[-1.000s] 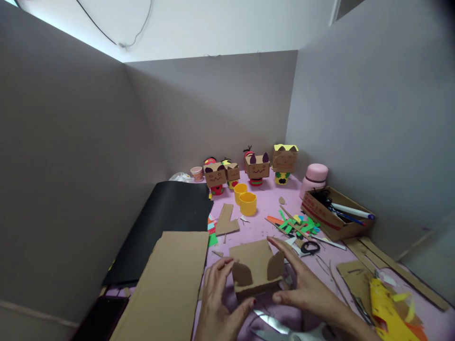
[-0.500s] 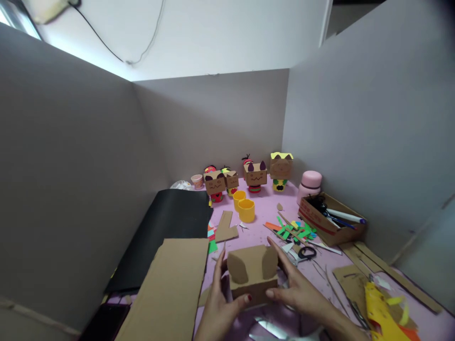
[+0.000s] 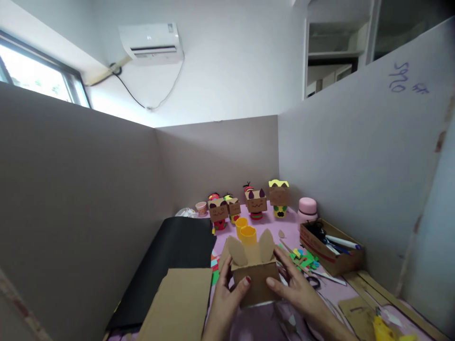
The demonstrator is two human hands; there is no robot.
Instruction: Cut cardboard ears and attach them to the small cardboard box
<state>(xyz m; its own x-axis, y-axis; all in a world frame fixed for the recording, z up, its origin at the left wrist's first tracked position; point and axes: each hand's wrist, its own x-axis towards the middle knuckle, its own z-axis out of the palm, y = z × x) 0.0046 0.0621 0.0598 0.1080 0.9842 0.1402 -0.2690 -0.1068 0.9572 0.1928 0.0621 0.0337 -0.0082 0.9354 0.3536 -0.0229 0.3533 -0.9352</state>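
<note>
Between my two hands is a small cardboard box [image 3: 256, 284] with two pointed cardboard ears standing on its top edge. My left hand [image 3: 227, 296] grips its left side, with the thumb on the front face. From the right, my right hand [image 3: 293, 284] holds it the same way, thumb on the front and fingers along the side. The front face looks plain brown. Just behind the ears stand two yellow rings [image 3: 248, 234]. Scissors [image 3: 313, 282] with black handles lie beyond my right hand, partly hidden by it.
Several cardboard cat-headed figures [image 3: 256, 202] stand at the back. At the right are a pink bottle [image 3: 307, 210], a box of pens and tools [image 3: 332, 248] and green paper scraps [image 3: 308, 260]. Cardboard [image 3: 181, 303] and black sheet [image 3: 185, 246] lie left. Grey partitions [image 3: 216, 161] enclose the table.
The box has been tilted so its front faces me more and the ears stand upright. My view has swung upward, bringing the air conditioner and window into sight.
</note>
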